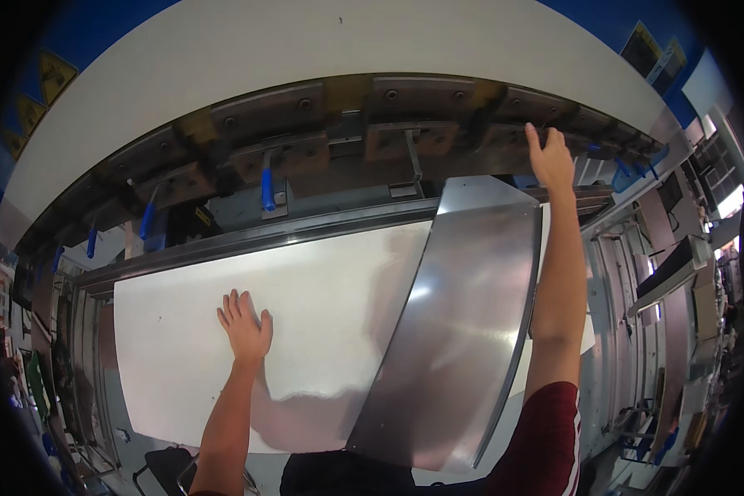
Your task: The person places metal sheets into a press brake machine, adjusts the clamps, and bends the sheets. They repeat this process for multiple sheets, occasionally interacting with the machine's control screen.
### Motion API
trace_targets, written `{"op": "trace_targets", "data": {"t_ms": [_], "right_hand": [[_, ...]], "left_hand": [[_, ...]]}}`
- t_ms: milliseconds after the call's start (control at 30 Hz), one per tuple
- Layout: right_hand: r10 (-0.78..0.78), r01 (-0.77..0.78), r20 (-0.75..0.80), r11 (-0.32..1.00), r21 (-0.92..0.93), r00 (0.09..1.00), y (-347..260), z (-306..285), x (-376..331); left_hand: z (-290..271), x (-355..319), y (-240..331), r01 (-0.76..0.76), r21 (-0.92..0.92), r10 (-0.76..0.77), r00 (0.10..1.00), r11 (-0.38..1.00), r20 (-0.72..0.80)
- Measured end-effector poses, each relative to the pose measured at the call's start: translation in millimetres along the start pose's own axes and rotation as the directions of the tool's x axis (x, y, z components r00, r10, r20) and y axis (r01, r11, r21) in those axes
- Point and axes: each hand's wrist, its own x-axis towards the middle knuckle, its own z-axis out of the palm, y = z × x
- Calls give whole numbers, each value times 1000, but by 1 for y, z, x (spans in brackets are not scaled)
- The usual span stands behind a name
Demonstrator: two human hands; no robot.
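Observation:
My left hand (245, 328) rests, fingers spread, over a white board (339, 289) in front of the machine and holds nothing. A long silver sheet-metal piece (463, 306) with narrow dark edges lies slanted across that board, its far end over the lower die rail (289, 237). My right arm reaches out past the sheet's right edge. At the dark upper tool holders (512, 145) my right hand (551, 161) is raised, with its fingers apart and no object seen in it. Whether its fingertips touch the holders I cannot tell.
Blue-handled levers (267, 188) hang from the upper tooling of what looks like a press brake. Above it runs the machine's wide white front beam (347, 41). A dark chair (167, 467) stands at lower left. Shelving and equipment (686, 281) line the right side.

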Motion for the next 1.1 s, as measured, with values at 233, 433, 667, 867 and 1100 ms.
{"op": "trace_targets", "data": {"t_ms": [233,433,667,867,1100], "right_hand": [[-96,88,-98,992,-86,991,-5,-9,5],[-100,90,-145,993,-77,984,-4,-15,-11],[117,-484,479,385,786,870,-33,56,-163],[182,-408,648,-644,647,739,-107,199,-94],[473,-266,585,-581,769,659,-175,221,-74]], "left_hand": [[-3,1,1,7,-13,-7,1000,1000,6],[-9,5,5,13,-33,-13,1000,999,1],[-5,4,0,8,-30,-8,1000,1000,-3],[-5,2,-3,-5,-11,5,1000,1000,2],[-18,8,-2,18,4,-18,997,1000,77]]}}
